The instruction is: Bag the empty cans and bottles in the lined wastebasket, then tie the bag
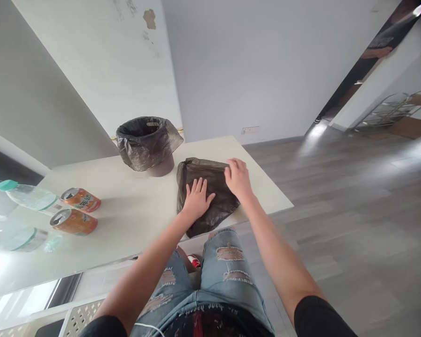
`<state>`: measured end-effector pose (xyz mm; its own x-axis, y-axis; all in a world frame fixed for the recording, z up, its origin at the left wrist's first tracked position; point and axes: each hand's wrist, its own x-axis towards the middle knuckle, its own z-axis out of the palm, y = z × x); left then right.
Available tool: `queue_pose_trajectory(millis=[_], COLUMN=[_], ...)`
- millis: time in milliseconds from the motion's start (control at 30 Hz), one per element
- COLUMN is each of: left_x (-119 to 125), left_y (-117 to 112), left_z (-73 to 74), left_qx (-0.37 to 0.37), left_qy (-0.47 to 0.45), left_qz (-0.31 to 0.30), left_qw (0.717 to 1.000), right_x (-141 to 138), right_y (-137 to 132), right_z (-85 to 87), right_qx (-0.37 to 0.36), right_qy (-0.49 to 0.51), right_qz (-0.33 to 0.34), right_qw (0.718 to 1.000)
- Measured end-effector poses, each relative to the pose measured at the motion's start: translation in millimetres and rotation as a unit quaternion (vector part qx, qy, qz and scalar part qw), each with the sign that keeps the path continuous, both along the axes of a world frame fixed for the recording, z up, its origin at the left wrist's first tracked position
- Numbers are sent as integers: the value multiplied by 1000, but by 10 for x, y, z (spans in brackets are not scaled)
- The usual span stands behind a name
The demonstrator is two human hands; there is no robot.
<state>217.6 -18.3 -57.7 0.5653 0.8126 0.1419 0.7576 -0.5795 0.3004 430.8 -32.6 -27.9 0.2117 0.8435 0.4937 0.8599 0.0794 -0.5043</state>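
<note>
A dark, thin plastic garbage bag (214, 173) lies flat on the white table near its right end. My left hand (196, 200) rests palm down on the middle of the bag, fingers spread. At the bag's right edge is my right hand (238, 178), its fingers bent and closed around the edge; the fingertips are partly hidden. Behind and to the left of the bag stands a trash can (163, 167), lined with another dark bag (140, 152) folded over its rim.
On the left of the table (126, 234) are two orange cans (80, 199) and clear plastic bottles (31, 195), one with a green cap. A wall rises behind the table. Grey floor (323, 201) lies to the right, with a person (377, 51) in the far doorway.
</note>
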Motion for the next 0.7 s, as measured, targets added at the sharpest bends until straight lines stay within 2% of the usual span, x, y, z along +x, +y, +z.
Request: queue_pose_trajectory(millis=[33, 100, 200, 300, 400, 467, 533, 600, 700], left_x=[1, -54, -218, -369, -384, -304, -200, -138, -193], left_y=[-44, -58, 10, 67, 174, 350, 622, 940, 1341], left_z=[-84, -215, -281, -178, 58, 222, 312, 286, 80], left_qx=[-11, -17, -9, -16, 11, 52, 73, 62, 9], left_qy=[17, 39, 50, 41, -10, -46, -48, -6, 71], left_qz=[2, 16, 30, 69, 86, 37, -35, -64, -33], left_qw=[1000, 999, 998, 997, 996, 997, 996, 996, 997], right_x=[-44, -91, -64, -29, -38, -44, -45, -49, -71], right_y=[102, 357, 709, 881, 922, 934, 952, 971, 990], right_z=[-1, -47, -189, -320, -368, -368, -371, -391, -437], right_qx=[-22, -112, -240, -264, -246, -230, -234, -248, -262], right_qy=[-23, -68, -119, -136, -133, -126, -121, -126, -146], right_qz=[48, 123, 165, 157, 163, 164, 167, 176, 181], right_qw=[998, 984, 949, 942, 946, 951, 950, 944, 937])
